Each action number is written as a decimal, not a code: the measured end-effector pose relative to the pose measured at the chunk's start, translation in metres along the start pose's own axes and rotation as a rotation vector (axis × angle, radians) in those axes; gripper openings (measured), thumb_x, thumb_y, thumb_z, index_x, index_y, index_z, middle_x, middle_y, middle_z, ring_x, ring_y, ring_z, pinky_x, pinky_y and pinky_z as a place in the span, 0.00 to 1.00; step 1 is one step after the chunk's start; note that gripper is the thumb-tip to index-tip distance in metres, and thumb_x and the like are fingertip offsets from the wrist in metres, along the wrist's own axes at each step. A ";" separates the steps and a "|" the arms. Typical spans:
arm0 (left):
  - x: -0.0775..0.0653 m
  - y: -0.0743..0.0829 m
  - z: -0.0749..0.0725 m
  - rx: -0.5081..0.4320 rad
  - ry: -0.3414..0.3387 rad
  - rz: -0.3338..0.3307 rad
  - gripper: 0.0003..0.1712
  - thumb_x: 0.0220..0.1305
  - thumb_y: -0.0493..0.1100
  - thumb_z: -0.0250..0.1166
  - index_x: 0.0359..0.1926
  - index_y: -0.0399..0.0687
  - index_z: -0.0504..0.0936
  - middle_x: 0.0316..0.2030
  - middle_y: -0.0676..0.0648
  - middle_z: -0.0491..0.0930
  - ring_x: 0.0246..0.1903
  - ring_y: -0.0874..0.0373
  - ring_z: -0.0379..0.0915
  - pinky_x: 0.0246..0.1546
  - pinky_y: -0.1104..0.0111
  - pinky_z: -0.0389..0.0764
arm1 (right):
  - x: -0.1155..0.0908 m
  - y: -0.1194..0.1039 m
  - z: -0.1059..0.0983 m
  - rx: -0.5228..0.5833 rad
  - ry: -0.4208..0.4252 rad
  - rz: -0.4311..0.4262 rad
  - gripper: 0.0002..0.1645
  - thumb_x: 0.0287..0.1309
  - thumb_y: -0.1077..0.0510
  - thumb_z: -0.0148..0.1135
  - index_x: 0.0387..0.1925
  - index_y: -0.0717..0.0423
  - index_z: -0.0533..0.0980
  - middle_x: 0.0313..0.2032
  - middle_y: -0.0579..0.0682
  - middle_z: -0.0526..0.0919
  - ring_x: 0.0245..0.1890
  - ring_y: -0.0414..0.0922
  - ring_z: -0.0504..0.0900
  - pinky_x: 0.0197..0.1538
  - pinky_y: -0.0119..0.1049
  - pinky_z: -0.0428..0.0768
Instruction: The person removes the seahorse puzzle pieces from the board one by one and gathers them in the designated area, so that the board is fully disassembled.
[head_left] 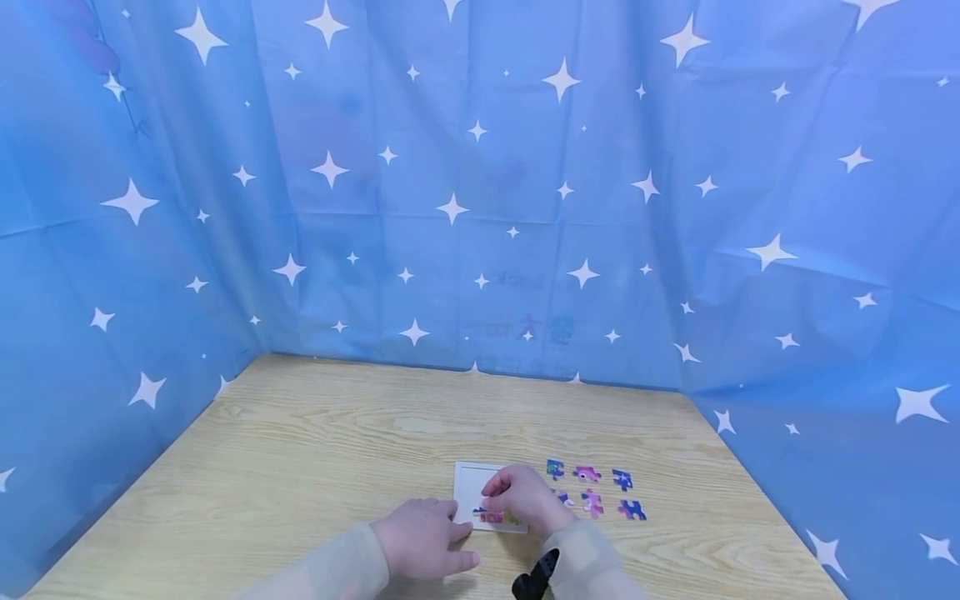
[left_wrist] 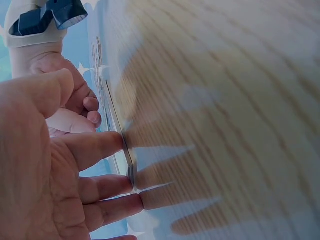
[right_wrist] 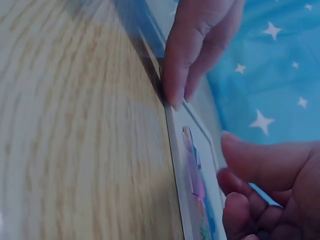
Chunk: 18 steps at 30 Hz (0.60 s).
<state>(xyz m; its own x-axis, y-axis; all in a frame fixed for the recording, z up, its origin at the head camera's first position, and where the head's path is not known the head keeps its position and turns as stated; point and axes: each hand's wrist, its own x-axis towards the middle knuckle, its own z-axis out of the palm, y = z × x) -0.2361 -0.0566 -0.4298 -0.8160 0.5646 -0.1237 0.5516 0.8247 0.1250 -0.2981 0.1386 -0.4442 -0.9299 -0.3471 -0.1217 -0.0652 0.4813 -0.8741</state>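
A white puzzle tray (head_left: 467,483) lies on the table, with joined colourful jigsaw pieces (head_left: 491,517) along its near side. My left hand (head_left: 422,537) is at the tray's left near corner, and its straight fingertips touch the tray edge in the left wrist view. Over the tray hovers my right hand (head_left: 525,497), its fingers loosely bent close above the laid pieces. The right wrist view shows a gap between the thumb (right_wrist: 265,160) and fingers, with no piece visible there. Part of the tray is hidden beneath this hand.
Loose jigsaw pieces lie right of the tray in two rough rows, among them a pink piece (head_left: 592,503) and a dark blue one (head_left: 632,510). Blue star-patterned curtains (head_left: 480,250) enclose the wooden table (head_left: 337,433). A black camera (head_left: 536,575) sits on my right wrist.
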 end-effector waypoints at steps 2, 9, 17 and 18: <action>0.000 0.000 0.000 0.009 0.007 0.007 0.35 0.65 0.72 0.46 0.60 0.59 0.78 0.60 0.43 0.74 0.59 0.47 0.71 0.58 0.55 0.71 | 0.001 0.000 0.002 -0.010 -0.005 0.018 0.07 0.50 0.68 0.69 0.34 0.63 0.79 0.27 0.50 0.80 0.27 0.43 0.79 0.34 0.36 0.75; -0.001 0.002 0.001 0.054 0.053 0.034 0.34 0.65 0.70 0.47 0.60 0.57 0.79 0.58 0.42 0.76 0.57 0.48 0.72 0.57 0.57 0.72 | 0.003 0.001 0.006 -0.238 0.041 -0.033 0.10 0.43 0.66 0.74 0.29 0.57 0.80 0.27 0.46 0.76 0.29 0.42 0.72 0.34 0.35 0.71; -0.004 0.003 -0.001 0.022 0.036 0.044 0.35 0.65 0.70 0.48 0.61 0.55 0.77 0.62 0.40 0.71 0.54 0.45 0.74 0.55 0.57 0.74 | 0.003 0.004 0.008 -0.243 0.046 -0.031 0.10 0.42 0.67 0.74 0.28 0.57 0.79 0.27 0.46 0.76 0.30 0.43 0.72 0.36 0.37 0.71; -0.004 0.004 -0.001 0.021 0.033 0.047 0.35 0.65 0.71 0.48 0.62 0.57 0.76 0.63 0.40 0.70 0.54 0.45 0.74 0.55 0.56 0.74 | 0.002 0.004 0.008 -0.241 0.048 -0.029 0.11 0.42 0.67 0.74 0.28 0.57 0.79 0.27 0.46 0.76 0.30 0.43 0.72 0.36 0.37 0.70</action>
<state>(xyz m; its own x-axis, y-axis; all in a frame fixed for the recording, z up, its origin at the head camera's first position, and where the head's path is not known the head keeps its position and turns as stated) -0.2310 -0.0558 -0.4276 -0.7941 0.6018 -0.0857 0.5929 0.7978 0.1093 -0.2977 0.1331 -0.4518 -0.9422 -0.3275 -0.0711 -0.1708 0.6517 -0.7390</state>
